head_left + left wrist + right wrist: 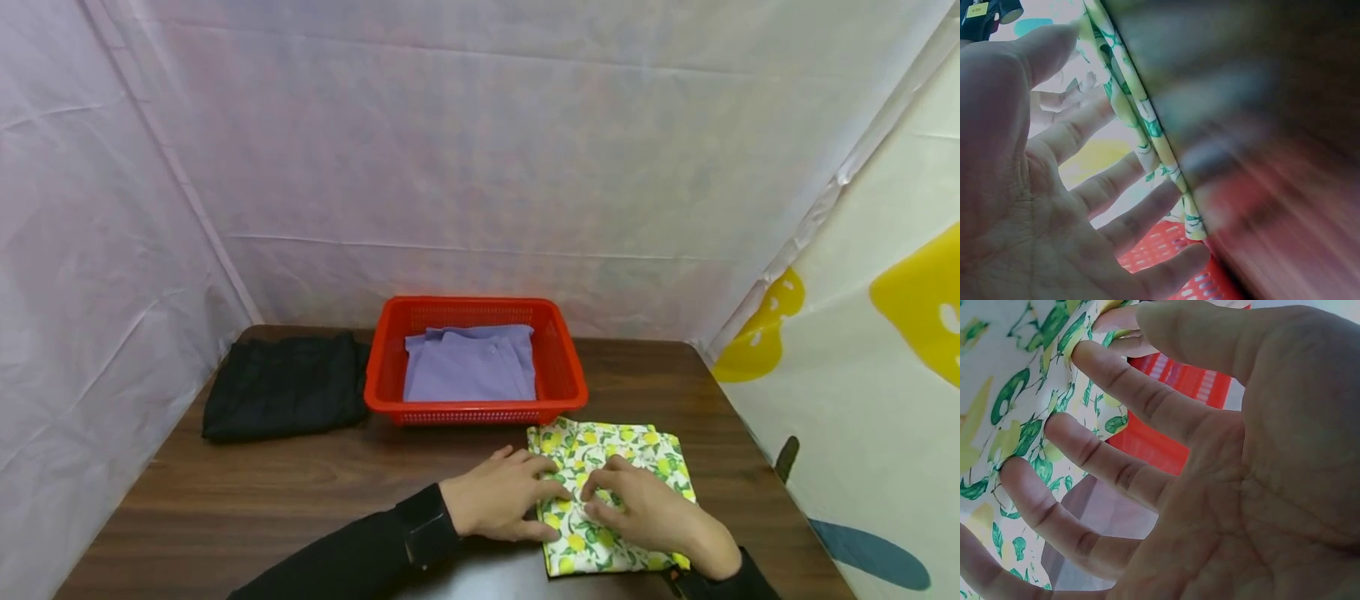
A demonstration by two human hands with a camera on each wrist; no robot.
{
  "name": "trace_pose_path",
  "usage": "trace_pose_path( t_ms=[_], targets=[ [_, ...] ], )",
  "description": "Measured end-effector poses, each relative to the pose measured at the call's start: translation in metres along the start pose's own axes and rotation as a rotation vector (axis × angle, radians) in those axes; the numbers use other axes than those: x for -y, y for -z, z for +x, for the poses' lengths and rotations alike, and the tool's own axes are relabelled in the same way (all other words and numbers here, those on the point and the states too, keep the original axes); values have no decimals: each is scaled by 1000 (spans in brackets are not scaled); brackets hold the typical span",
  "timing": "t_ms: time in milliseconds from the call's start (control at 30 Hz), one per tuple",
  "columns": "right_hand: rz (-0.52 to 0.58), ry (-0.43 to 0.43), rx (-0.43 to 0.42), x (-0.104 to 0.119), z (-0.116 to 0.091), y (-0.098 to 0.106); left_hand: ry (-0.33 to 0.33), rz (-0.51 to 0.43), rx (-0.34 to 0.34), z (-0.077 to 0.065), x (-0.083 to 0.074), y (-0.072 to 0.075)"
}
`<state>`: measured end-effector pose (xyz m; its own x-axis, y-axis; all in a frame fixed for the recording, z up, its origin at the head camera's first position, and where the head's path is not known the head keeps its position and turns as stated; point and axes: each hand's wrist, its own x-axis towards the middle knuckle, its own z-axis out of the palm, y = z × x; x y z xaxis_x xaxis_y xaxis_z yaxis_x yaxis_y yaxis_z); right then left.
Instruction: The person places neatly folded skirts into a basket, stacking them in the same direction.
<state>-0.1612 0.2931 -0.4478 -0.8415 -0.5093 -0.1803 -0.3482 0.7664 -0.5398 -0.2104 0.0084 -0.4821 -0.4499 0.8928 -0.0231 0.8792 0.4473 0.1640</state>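
A folded cloth printed with yellow lemons and green leaves (660, 467) lies flat on the table, in front of the basket's right side. My left hand (501, 497) is at its left edge, fingers spread, fingertips on the fabric. In the left wrist view the folded layers of the cloth (1141, 119) show edge-on beside the fingers. My right hand (645, 508) is over the middle of the cloth, its fingertips (1019, 472) touching the printed surface. The right palm is raised off the fabric.
A red plastic basket (382, 367) stands at the table's back, holding a folded lavender garment (468, 367). Left of it lies a folded black garment (288, 387). White sheeting (480, 167) rises behind the brown wooden table (285, 500), and a patterned sheet (862, 417) hangs at the right.
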Motion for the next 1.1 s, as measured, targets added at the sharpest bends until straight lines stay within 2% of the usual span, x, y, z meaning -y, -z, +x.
trace_pose_path(
  t_ms=[133, 233, 467, 667, 833, 1100],
  targets=[
    [-14, 38, 7, 8, 3, -5, 9, -11, -3, -12, 1, 1],
    [-12, 75, 19, 15, 7, -8, 39, -23, -2, -21, 2, 3],
    [-8, 85, 65, 28, 17, -19, 115, -30, 7, -43, 7, 4],
    [14, 148, 73, 37, 23, -28, 166, -17, -8, -63, 14, 2],
    [36, 201, 87, 46, 30, -35, 225, -48, -23, -76, 23, 4],
    [-3, 262, 100, 62, 45, -46, 317, -122, -41, -102, 33, 12]
  ],
)
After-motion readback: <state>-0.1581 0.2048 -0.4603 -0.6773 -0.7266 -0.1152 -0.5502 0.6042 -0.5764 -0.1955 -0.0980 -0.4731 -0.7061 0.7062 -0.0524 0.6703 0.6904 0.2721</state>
